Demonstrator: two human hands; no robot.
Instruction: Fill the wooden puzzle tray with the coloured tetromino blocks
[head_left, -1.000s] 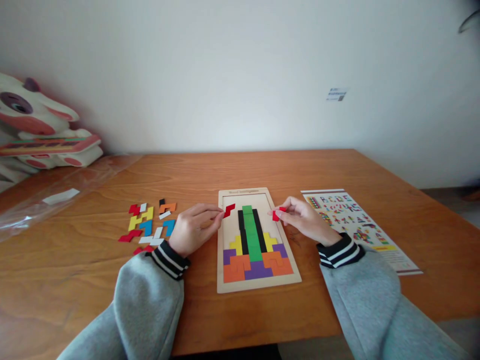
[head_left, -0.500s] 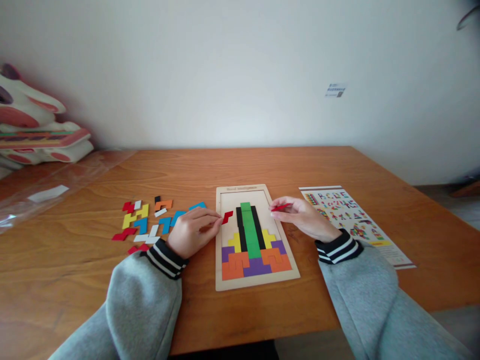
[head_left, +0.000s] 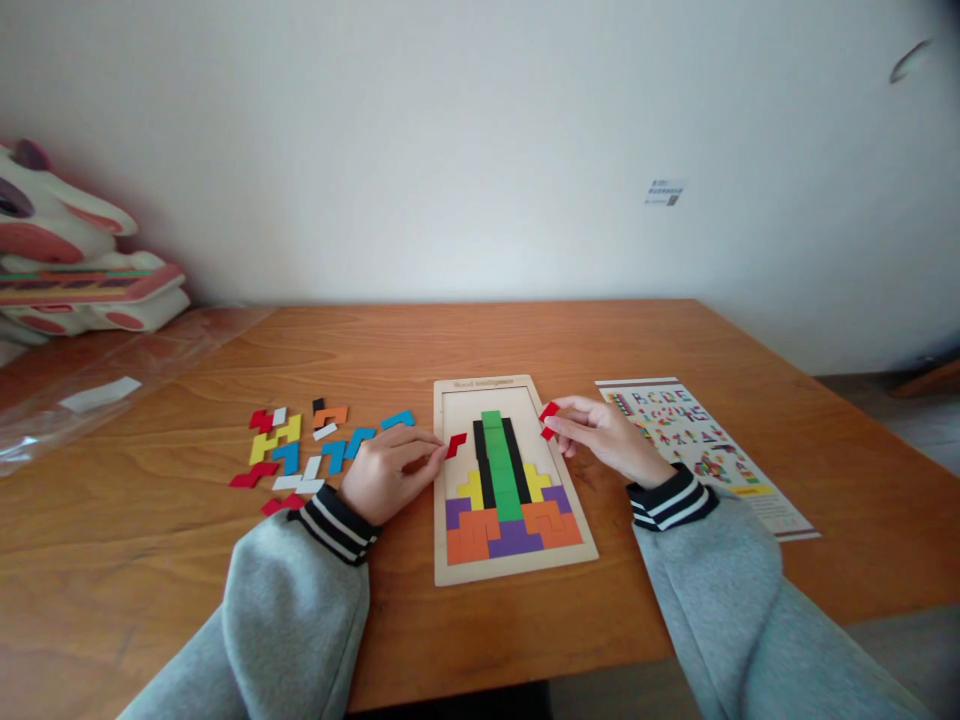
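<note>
Puzzle board [head_left: 517,565] lies in the middle of the wooden table [head_left: 420,640], its long sides running from near to far. Inside the frame, a green column [head_left: 501,465] stands between two black strips, with yellow, purple and orange pieces fitted around its near end. The left hand [head_left: 386,468] is at the left rim, its fingertips narrowed together on the end of a red zigzag piece [head_left: 456,444] over the board's left part. The right hand [head_left: 604,437], at the right rim, pinches another red piece [head_left: 550,411] between thumb and fingers. Loose pieces [head_left: 287,458] in several colors are scattered on the left; a printed sheet [head_left: 701,440] lies on the right.
</note>
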